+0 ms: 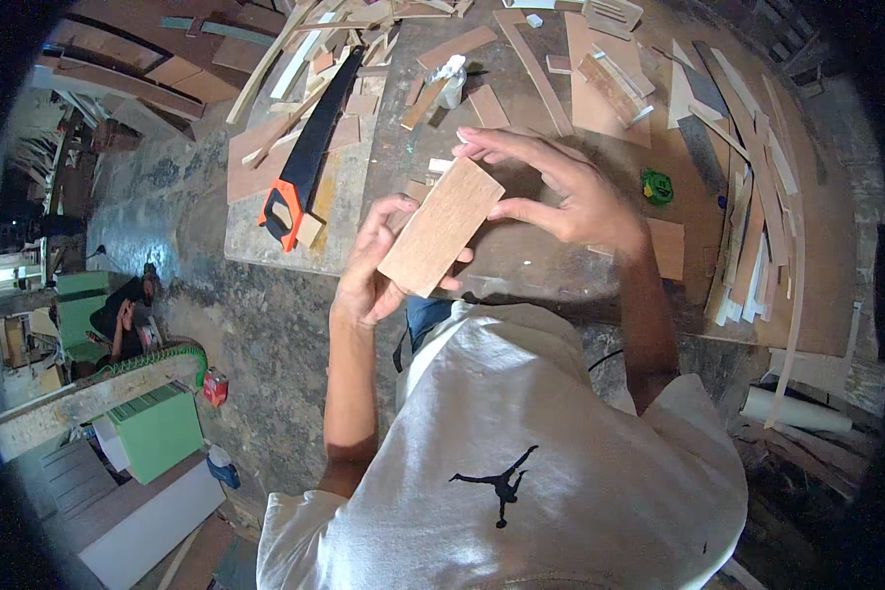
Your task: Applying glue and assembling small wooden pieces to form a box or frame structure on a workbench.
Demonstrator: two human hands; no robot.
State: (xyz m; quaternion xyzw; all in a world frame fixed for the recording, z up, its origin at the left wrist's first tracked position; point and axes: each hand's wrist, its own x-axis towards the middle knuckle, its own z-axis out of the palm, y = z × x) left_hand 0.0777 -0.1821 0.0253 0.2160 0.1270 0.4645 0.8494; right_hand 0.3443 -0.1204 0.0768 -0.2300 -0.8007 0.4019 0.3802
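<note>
A rectangular light-brown wooden block is held up at a slant over the table's near edge. My left hand grips its lower end, the thumb along the left side and the other fingertips showing at the right edge. At the far end, my right hand has its thumb against the right edge and its fingers reaching over to the top corner. The block's underside is hidden from view.
On the worktable a handsaw with an orange-and-black handle lies to the left. A green tape measure sits at right. Behind the hands stands a small glue-smeared container. Long wood strips pile up along the right side.
</note>
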